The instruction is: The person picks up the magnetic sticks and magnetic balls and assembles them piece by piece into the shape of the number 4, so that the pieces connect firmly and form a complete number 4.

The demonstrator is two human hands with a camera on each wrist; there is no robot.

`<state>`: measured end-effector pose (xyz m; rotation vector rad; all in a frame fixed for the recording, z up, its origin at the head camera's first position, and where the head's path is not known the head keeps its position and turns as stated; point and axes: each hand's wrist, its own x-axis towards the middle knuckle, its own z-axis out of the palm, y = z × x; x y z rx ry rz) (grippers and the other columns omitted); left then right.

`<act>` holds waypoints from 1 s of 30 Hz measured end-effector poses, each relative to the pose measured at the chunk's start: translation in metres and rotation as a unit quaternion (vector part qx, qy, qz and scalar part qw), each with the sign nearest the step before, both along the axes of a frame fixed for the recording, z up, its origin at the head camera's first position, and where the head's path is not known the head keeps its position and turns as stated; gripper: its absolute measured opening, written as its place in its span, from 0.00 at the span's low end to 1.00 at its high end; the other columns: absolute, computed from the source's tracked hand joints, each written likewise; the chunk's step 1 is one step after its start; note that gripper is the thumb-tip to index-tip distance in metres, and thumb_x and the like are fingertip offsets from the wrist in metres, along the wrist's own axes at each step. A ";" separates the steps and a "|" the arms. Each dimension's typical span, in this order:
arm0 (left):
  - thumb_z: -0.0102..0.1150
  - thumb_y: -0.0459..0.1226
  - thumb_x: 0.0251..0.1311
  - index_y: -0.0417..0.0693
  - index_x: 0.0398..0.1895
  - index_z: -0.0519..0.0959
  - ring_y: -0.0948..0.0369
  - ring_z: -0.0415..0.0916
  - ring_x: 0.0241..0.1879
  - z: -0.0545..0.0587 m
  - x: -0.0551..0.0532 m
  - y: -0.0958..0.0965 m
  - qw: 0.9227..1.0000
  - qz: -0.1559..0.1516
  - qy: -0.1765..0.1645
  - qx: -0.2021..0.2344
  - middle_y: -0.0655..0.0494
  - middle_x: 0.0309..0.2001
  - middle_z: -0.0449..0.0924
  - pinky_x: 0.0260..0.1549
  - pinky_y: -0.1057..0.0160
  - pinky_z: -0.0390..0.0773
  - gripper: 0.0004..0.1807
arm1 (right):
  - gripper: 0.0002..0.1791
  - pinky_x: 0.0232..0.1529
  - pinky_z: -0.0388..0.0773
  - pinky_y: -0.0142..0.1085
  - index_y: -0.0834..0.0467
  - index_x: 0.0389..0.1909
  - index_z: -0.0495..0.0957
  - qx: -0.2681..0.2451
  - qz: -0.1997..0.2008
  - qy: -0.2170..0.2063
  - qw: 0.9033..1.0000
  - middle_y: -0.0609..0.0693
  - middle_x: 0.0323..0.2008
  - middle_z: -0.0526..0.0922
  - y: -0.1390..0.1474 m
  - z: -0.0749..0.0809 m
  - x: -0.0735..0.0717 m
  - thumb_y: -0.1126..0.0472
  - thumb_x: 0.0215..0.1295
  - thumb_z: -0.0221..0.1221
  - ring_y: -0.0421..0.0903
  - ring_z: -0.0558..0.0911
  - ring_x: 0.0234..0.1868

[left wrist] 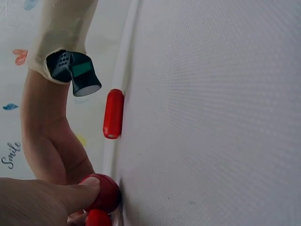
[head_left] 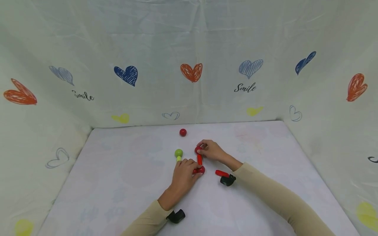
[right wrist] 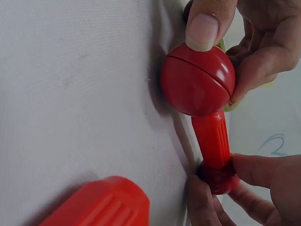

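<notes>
My right hand pinches a red ball between thumb and fingers. A ridged red rod joins it to a second red ball. My left hand grips that nearer ball, its thumb lying on the surface. Another red piece meets this ball on the left hand's side, mostly covered by the fingers. Just beyond the left hand, a green ball sits on a light green rod, whose lower end is hidden.
A loose red ball lies near the back of the white table. Beside my right wrist lies a separate red rod. Black wrist cameras hang under both sleeves. A heart-printed cloth encloses the table.
</notes>
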<state>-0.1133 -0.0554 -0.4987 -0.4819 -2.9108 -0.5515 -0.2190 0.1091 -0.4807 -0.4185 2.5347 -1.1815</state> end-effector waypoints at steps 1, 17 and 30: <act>0.81 0.46 0.57 0.54 0.48 0.90 0.58 0.78 0.46 0.000 0.000 0.000 1.000 0.000 0.000 0.001 0.59 0.45 0.86 0.53 0.54 0.76 0.17 | 0.15 0.40 0.83 0.37 0.65 0.56 0.82 0.001 0.004 0.005 1.000 0.60 0.46 0.86 0.000 0.000 0.000 0.65 0.72 0.65 0.49 0.83 0.40; 0.81 0.46 0.56 0.54 0.48 0.90 0.59 0.77 0.44 0.000 0.001 0.004 1.000 0.001 -0.003 0.004 0.59 0.43 0.85 0.50 0.56 0.76 0.18 | 0.22 0.50 0.86 0.44 0.63 0.64 0.78 0.026 -0.006 0.041 0.999 0.58 0.49 0.84 0.021 -0.007 0.022 0.67 0.70 0.66 0.55 0.84 0.49; 0.81 0.45 0.57 0.54 0.49 0.90 0.59 0.78 0.44 0.000 0.002 0.001 1.000 0.006 -0.005 0.008 0.58 0.44 0.85 0.50 0.55 0.77 0.18 | 0.17 0.48 0.85 0.44 0.63 0.56 0.82 0.057 0.014 0.075 0.995 0.54 0.47 0.83 0.052 0.000 0.061 0.68 0.68 0.68 0.49 0.83 0.45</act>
